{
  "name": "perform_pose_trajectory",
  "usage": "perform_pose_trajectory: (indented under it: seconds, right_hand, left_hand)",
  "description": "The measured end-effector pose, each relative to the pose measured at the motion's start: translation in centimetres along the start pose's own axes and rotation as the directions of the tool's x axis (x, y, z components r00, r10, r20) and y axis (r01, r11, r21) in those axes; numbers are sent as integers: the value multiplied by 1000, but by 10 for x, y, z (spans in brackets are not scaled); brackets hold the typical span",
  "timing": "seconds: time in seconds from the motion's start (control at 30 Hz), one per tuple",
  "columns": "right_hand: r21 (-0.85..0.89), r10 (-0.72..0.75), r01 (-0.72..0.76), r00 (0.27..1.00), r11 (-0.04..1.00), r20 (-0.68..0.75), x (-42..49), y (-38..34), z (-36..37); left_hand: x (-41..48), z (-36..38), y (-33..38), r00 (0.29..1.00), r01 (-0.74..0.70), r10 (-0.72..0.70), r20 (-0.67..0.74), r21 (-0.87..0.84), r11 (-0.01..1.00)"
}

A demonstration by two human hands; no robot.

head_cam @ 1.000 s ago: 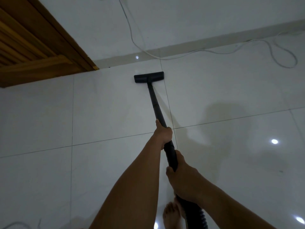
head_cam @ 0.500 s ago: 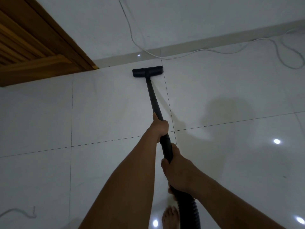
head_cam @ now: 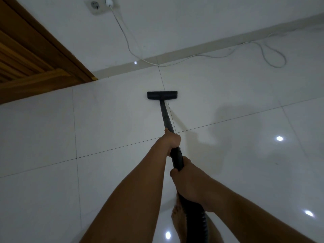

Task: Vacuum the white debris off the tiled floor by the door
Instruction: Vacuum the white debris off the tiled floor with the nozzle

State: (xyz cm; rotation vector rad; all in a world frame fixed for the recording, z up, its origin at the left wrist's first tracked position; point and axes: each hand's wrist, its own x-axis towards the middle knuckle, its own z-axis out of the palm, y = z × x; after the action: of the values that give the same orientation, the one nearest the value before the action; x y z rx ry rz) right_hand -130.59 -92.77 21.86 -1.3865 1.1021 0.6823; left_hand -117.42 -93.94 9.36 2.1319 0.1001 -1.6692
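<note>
A black vacuum wand (head_cam: 166,116) slopes down from my hands to its flat black floor head (head_cam: 162,95), which lies on the white tiled floor (head_cam: 114,120) a short way in front of the skirting. My left hand (head_cam: 172,140) grips the wand higher up the tube. My right hand (head_cam: 185,176) grips it lower, where the ribbed hose (head_cam: 196,223) begins. The wooden door (head_cam: 26,55) stands at the upper left. I cannot make out any white debris on the glossy tiles.
A white cable (head_cam: 219,57) runs from a plug in the wall socket (head_cam: 102,5) down the wall and loops along the floor at the right. My bare foot (head_cam: 177,218) is beside the hose. Ceiling lights reflect in the tiles.
The floor head has been drawn back from the skirting towards me and slightly right. The view has tilted up, so the wall socket now shows.
</note>
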Motion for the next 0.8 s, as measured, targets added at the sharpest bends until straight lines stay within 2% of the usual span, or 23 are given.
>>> perform_pose_trajectory:
  seconds: [0.1, 0.27, 0.53, 0.8]
  right_hand:
    - [103, 41, -43, 999, 994, 22, -14, 7, -8]
    - [175, 68, -72, 997, 982, 28, -14, 15, -17]
    - [229, 20, -21, 1000, 973, 5, 20, 6, -39]
    - [314, 16, -24, 1000, 949, 26, 71, -13, -62]
  left_hand:
    - [-10, 15, 0, 1000, -6, 5, 20, 38, 999]
    - [-5, 28, 7, 1000, -11, 10, 15, 67, 998]
    - [28, 29, 43, 997, -72, 75, -10, 152, 986]
    - [65, 16, 83, 996, -82, 84, -17, 95, 992]
